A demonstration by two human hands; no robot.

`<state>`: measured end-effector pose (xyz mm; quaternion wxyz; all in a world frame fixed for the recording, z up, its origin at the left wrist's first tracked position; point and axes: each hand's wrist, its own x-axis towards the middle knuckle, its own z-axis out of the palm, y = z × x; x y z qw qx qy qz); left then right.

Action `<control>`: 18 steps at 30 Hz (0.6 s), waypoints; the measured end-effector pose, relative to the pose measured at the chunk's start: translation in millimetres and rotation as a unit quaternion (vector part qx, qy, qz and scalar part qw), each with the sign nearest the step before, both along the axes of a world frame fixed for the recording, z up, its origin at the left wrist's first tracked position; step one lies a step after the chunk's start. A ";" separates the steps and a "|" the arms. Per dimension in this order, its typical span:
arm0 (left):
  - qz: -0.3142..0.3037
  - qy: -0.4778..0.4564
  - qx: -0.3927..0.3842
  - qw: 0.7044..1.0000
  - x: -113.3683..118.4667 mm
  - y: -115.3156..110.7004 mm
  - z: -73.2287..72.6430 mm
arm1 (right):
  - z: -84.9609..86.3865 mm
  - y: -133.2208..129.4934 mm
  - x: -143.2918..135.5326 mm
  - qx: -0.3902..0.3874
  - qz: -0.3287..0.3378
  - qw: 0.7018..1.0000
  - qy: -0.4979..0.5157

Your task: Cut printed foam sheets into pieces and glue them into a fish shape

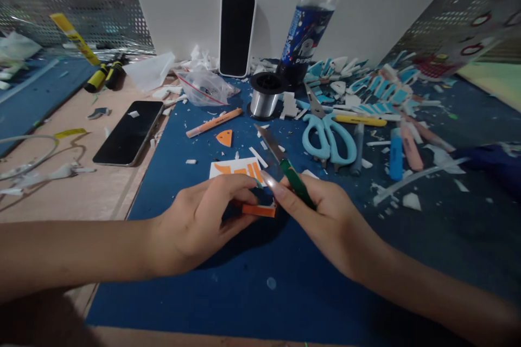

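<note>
Near the middle of the blue mat (pixel 195 303), my left hand (pixel 207 211) pinches a small orange piece (pixel 259 210) between thumb and fingers. My right hand (pixel 325 217) is wrapped round a green-handled craft knife (pixel 296 181), its blade pointing up and to the left, away from me. The fingertips of both hands are close together beside the orange piece. Just beyond my left fingers lies a white sheet with orange shapes (pixel 215 169), partly hidden by the hand. A small orange triangular piece (pixel 224 138) lies behind it.
Light-blue scissors (pixel 321 138), a wire spool (pixel 265 98) and a Pepsi bottle (pixel 305 38) stand or lie beyond my hands. One phone (pixel 236 35) leans upright at the back; another phone (pixel 129 133) lies at left. Foam scraps (pixel 376 95), an orange marker (pixel 214 122) and a yellow pen (pixel 360 120) are scattered around.
</note>
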<state>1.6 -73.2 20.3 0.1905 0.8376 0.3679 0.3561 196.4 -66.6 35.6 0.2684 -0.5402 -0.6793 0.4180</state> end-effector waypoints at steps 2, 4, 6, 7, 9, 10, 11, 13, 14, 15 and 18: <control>0.000 -0.006 0.010 1.000 -0.1 -1.9 -0.7 | -1.5 -0.1 -0.8 -0.007 0.019 1.000 -0.007; -0.014 -0.013 0.016 1.000 -0.6 -3.5 -2.1 | -2.7 -0.5 -1.3 -0.018 0.031 0.999 -0.010; -0.032 -0.016 0.025 0.999 -1.1 -4.5 -3.9 | -3.2 -1.3 -1.5 -0.018 0.037 0.999 -0.020; -0.038 -0.016 0.030 0.999 -1.2 -4.7 -4.7 | -3.0 -1.7 -1.5 -0.014 0.042 0.999 -0.029; -0.040 -0.018 0.038 0.998 -1.1 -4.8 -6.3 | -1.8 -2.8 -1.5 -0.007 0.057 0.997 -0.047; -0.038 -0.021 0.039 0.998 -1.1 -4.7 -7.0 | -1.0 -3.4 -1.6 -0.006 0.063 0.996 -0.055; -0.040 -0.023 0.038 0.998 -1.2 -4.5 -7.7 | -0.3 -4.0 -1.7 -0.007 0.066 0.996 -0.058; -0.056 -0.019 0.036 0.998 -2.0 -3.9 -9.3 | 0.6 -5.0 -1.8 -0.017 0.062 0.997 -0.050; -0.064 -0.013 0.035 0.997 -2.8 -3.5 -10.3 | 0.6 -5.1 -1.7 -0.025 0.055 0.997 -0.038; -0.070 -0.004 0.034 0.997 -3.6 -3.1 -11.3 | 0.1 -4.9 -1.3 -0.034 0.043 0.998 -0.021; -0.067 0.011 0.055 0.996 -5.7 -1.0 -13.7 | -3.2 -0.8 3.0 -0.056 -0.010 0.998 0.035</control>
